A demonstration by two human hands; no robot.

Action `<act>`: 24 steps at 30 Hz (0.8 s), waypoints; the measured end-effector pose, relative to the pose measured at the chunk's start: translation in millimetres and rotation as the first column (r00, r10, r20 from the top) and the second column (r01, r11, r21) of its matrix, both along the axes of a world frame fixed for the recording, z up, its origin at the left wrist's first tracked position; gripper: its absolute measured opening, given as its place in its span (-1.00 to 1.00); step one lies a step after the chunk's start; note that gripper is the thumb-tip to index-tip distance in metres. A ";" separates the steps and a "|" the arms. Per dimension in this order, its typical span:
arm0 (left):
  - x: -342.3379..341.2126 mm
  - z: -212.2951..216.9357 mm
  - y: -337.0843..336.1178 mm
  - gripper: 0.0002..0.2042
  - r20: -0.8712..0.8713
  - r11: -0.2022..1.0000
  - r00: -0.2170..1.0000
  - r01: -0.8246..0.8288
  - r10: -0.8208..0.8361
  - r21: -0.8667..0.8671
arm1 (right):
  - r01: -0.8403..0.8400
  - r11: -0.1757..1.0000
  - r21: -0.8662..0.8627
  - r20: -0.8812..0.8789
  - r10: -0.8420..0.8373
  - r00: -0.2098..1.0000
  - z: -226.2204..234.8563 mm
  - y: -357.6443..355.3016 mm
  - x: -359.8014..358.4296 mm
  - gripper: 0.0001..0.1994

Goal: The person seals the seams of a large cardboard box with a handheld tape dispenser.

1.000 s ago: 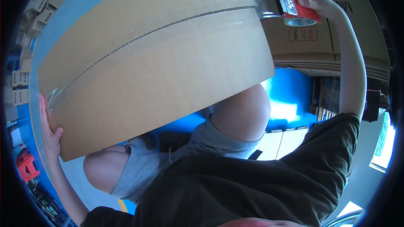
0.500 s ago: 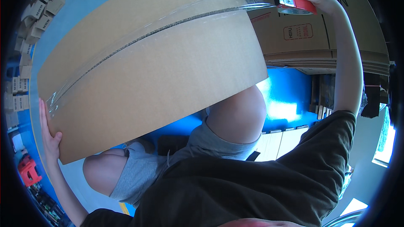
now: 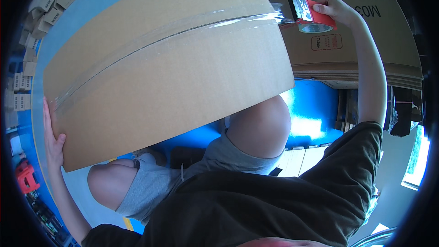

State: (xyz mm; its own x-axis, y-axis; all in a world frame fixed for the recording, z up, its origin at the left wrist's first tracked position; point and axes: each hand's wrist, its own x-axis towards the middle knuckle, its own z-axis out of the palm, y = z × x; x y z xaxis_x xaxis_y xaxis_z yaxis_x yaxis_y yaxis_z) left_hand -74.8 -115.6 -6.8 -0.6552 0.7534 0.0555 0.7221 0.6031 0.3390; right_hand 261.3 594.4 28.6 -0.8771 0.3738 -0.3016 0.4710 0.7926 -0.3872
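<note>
A large brown cardboard box (image 3: 173, 91) slants across the view, leaning against my bare knee. Clear packing tape (image 3: 206, 26) runs along the seam between its two flaps and past the right edge. My right hand (image 3: 334, 9) grips a red tape dispenser (image 3: 320, 17) just beyond that edge, its toothed blade towards the box. A twisted strip of tape links the dispenser to the box. At the box's left end my left hand (image 3: 55, 148) lies flat against the side, fingers stretched out and thumb near the edge.
Flattened printed cartons (image 3: 356, 61) are stacked behind the dispenser at the right. Several small white boxes (image 3: 48, 11) line the far left. A red plastic object (image 3: 27, 176) sits on the left, above dark items. A blue floor (image 3: 315, 105) shows beyond my knee.
My right hand has brought the dispenser down and slightly left, nearer the box edge. The tape strip has shortened and bunched, and the seam gap looks narrower. My left hand stays against the box.
</note>
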 end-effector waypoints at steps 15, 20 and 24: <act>-3.9 31.4 62.1 -0.24 -0.662 0.830 0.726 -0.244 -0.186 -0.501 | 0.044 0.999 0.000 -0.080 -0.044 0.996 -52.9 -14.3 -23.4 -0.17; 85.7 40.8 315.8 -0.12 -0.337 0.789 0.721 0.600 -0.605 -0.131 | 0.080 0.997 -0.004 -0.025 -0.080 0.997 -46.3 -24.3 -14.1 -0.19; 118.0 6.2 418.7 -0.13 -0.388 0.744 0.674 0.667 -0.628 -0.044 | 0.044 0.999 0.005 -0.035 -0.044 0.998 -44.9 -36.1 -23.6 -0.22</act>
